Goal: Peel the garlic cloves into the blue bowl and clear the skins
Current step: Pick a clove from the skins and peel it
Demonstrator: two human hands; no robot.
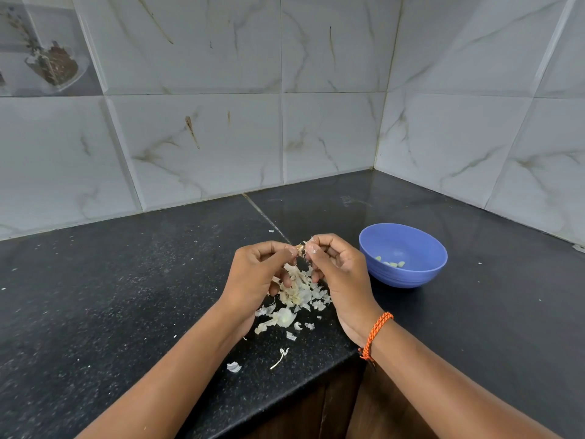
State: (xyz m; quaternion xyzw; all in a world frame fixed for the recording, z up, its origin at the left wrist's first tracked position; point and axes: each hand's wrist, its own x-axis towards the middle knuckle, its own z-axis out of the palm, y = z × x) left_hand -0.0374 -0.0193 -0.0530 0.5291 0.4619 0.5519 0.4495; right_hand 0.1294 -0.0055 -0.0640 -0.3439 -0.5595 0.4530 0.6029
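Observation:
My left hand (pixel 258 274) and my right hand (pixel 337 270) meet above the black counter, both pinching one garlic clove (pixel 301 248) with papery skin sticking out between the fingertips. Directly below them lies a heap of garlic skins (pixel 297 294), with a larger husk piece (pixel 280 318) at its near edge. The blue bowl (pixel 403 275) stands to the right of my right hand and holds a few peeled cloves (pixel 392 263) at its bottom.
Stray skin bits (pixel 234 367) and a thin stem (pixel 280 358) lie near the counter's front edge (pixel 285 397). Tiled walls close the back and right sides, meeting in a corner (pixel 373 167). An orange cord bracelet (pixel 375 334) is on my right wrist.

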